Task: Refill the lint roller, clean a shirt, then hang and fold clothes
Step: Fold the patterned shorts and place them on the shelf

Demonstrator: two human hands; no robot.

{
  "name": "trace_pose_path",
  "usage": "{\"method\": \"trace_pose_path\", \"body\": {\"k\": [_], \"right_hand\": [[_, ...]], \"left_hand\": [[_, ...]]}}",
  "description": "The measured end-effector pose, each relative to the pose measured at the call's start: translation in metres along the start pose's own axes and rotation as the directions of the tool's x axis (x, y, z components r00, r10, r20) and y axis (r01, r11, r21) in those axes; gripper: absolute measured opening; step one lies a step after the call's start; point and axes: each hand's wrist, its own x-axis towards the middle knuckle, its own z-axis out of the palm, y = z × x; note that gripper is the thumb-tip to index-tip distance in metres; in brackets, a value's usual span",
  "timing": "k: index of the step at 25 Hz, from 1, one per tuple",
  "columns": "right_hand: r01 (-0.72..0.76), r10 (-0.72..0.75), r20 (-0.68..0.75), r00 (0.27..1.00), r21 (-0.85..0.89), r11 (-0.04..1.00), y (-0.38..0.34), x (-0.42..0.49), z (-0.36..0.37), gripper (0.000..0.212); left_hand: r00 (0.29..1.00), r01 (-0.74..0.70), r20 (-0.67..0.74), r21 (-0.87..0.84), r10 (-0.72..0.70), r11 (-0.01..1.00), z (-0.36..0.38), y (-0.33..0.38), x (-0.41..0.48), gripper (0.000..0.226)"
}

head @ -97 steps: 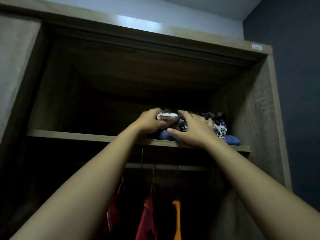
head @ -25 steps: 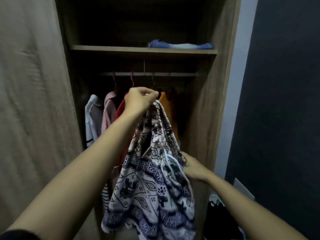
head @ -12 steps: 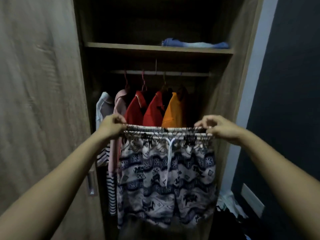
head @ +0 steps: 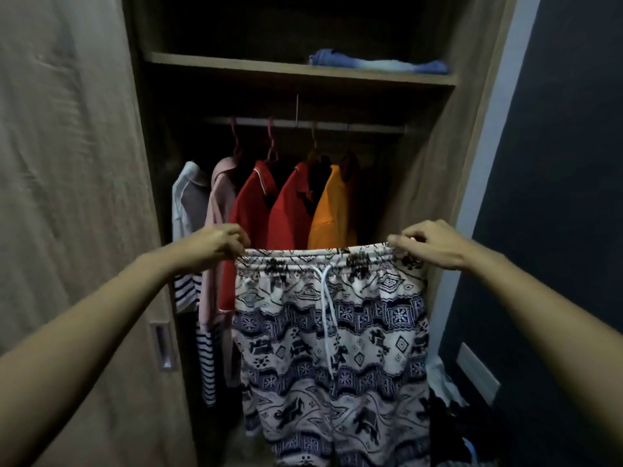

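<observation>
- the patterned shorts (head: 332,348) hang in the air in front of the open wardrobe (head: 435,197). they are spread flat, face the person, and sit lower than the rail (head: 354,125).
- the left hand (head: 215,246) pinches one end of the waistband with curled fingers, and the right hand (head: 429,246) pinches the other end the same way. neither hand is free.
- held by both corners, the waistband is pulled taut and the cloth drops under its own weight. that lets creases fall out and shows the whole front. it looks like the set-up for a fold, though hanging is also possible.
- the waistband runs level, from left to right. the long axis of the shorts runs straight down from it, with the leg openings pointing at the floor and cut off by the bottom of the view.
- the white drawstring (head: 325,298) dangles down the middle, which suggests the front faces the person.
- behind the shorts, red shirts (head: 251,203), an orange shirt (head: 332,203) and paler ones further left hang from the rail. they are close behind the shorts, but i cannot tell whether they touch.
- a folded blue garment (head: 377,63) lies at the right end of the shelf (head: 219,60) above the rail.
- my guess is that a fold down the middle comes next, which would mean bringing the two hands together.
</observation>
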Motion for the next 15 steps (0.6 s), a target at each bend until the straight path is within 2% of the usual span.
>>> {"method": "trace_pose_path", "body": {"k": [2,4,5,6,8,9,10,11,12,13,15], "right_hand": [[0.027,-0.027,0.000,1.000,0.067,0.997,0.001,-0.011,-0.005,0.043],[0.047,-0.043,-0.031,0.999,0.147,0.988,-0.001,-0.021,-0.003,0.035],[0.054,-0.041,-0.070,0.997,0.201,0.978,-0.002,-0.025,0.000,0.033],[0.066,-0.036,-0.117,0.993,0.262,0.963,-0.002,-0.028,0.005,0.031],[0.093,0.008,-0.212,0.977,0.462,0.882,0.000,-0.034,0.014,0.021],[0.109,0.051,-0.241,0.969,0.603,0.790,0.000,-0.037,0.017,0.020],[0.117,0.098,-0.255,0.962,0.709,0.695,0.000,-0.038,0.019,0.029],[0.126,0.128,-0.263,0.956,0.766,0.630,0.000,-0.038,0.019,0.038],[0.124,0.140,-0.261,0.955,0.782,0.611,-0.001,-0.037,0.019,0.041],[0.127,0.128,-0.255,0.958,0.783,0.610,-0.002,-0.035,0.018,0.038],[0.146,0.073,-0.244,0.967,0.767,0.624,-0.006,-0.029,0.018,0.030]], "left_hand": [[0.997,0.009,-0.075,-0.005,-0.009,1.000,-0.007,-0.002,-0.009,0.031],[0.977,0.047,-0.201,-0.099,-0.066,0.994,-0.006,0.011,-0.020,0.031],[0.950,0.075,-0.287,-0.158,-0.119,0.985,0.000,0.017,-0.023,0.028],[0.903,0.116,-0.380,-0.234,-0.200,0.965,0.004,0.029,-0.025,0.036],[0.790,0.098,-0.500,-0.468,-0.355,0.878,0.012,0.051,-0.026,0.038],[0.744,0.027,-0.515,-0.612,-0.425,0.790,0.011,0.063,-0.025,0.030],[0.728,-0.053,-0.489,-0.738,-0.480,0.673,0.008,0.071,-0.023,0.028],[0.737,-0.096,-0.432,-0.829,-0.520,0.551,0.002,0.078,-0.021,0.037],[0.760,-0.096,-0.361,-0.885,-0.541,0.456,-0.004,0.078,-0.018,0.046],[0.784,-0.056,-0.295,-0.910,-0.546,0.412,-0.008,0.077,-0.015,0.049],[0.822,0.010,-0.228,-0.911,-0.521,0.413,-0.012,0.074,-0.011,0.042]]}}
